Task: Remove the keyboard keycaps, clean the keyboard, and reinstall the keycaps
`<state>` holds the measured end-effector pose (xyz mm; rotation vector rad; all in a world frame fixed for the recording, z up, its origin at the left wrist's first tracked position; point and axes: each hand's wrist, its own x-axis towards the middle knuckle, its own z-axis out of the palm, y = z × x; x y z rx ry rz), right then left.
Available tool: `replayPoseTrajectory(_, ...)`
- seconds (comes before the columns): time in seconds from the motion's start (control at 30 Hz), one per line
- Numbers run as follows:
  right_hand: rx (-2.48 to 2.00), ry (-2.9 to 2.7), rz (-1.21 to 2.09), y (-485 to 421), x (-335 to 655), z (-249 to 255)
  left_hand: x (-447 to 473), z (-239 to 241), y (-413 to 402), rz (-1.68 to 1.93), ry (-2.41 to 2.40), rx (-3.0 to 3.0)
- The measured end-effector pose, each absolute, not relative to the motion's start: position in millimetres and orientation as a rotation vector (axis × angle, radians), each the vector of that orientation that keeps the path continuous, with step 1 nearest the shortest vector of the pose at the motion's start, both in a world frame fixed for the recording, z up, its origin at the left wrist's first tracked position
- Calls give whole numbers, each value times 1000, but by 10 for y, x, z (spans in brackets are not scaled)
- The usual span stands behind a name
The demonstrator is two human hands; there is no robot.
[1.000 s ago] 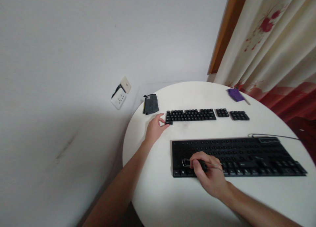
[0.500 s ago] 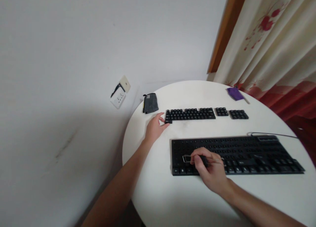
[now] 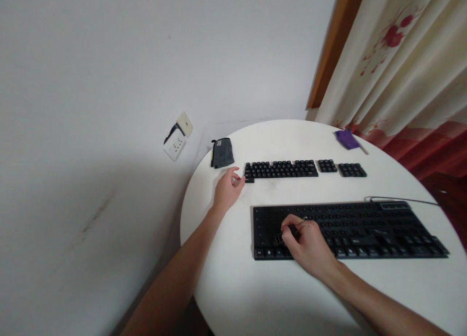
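Keyboard (image 3: 350, 229) on table (image 3: 237, 287); R hand (image 3: 309, 243) grip pinching wire tool (image 3: 279, 238) over kbd's L part. L hand (image 3: 226, 189) grip slightly spread, nr L end of loose keycaps (image 3: 280, 170); can't tell if touching.

A round white tabletop (image 3: 233, 277) carries everything, with the black full-size keyboard (image 3: 352, 226) lying flat on its near part. Beyond the keyboard's far edge sits a long block of black keycaps (image 3: 280, 169), one wide keycap (image 3: 250, 180) at its near left corner. To the right of that block, also beyond the keyboard, are two smaller keycap clusters (image 3: 327, 166). A dark grey zippered pouch (image 3: 222, 153) lies beyond the keyboard's left end; a purple item (image 3: 346, 140), too small to identify, lies well beyond its right half. A black cable (image 3: 401, 198) trails along the keyboard's far edge.
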<state>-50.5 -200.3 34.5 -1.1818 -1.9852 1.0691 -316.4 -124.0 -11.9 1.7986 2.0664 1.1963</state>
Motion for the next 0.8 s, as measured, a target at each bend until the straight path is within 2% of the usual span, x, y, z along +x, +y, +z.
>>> replayPoseTrajectory(0.8, -975, -2334, 1005, -2157, -516, 346, -3183, -118, -1252, 1142, 2004, 1770)
